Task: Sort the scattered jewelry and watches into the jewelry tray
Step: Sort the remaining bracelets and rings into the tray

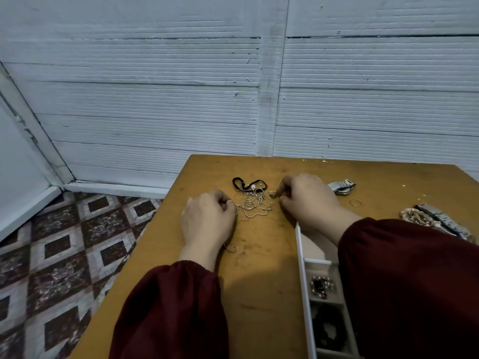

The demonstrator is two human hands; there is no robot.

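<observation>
I see the left hand [207, 218], fingers curled, at the left end of the chain tangle [252, 204]; whether it grips, I cannot tell. The right hand [307, 198] pinches a small ring [273, 195] at the tangle's right. The jewelry tray [301, 255] lies near right.

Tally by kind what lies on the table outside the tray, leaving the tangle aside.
Silver metal-band watches: 2
Black cord necklace: 1
Pale beaded bracelet: 1
Thin wire hoops lying apart: 2
Total: 6
Tangled silver chain and rings: pieces uncountable.
</observation>
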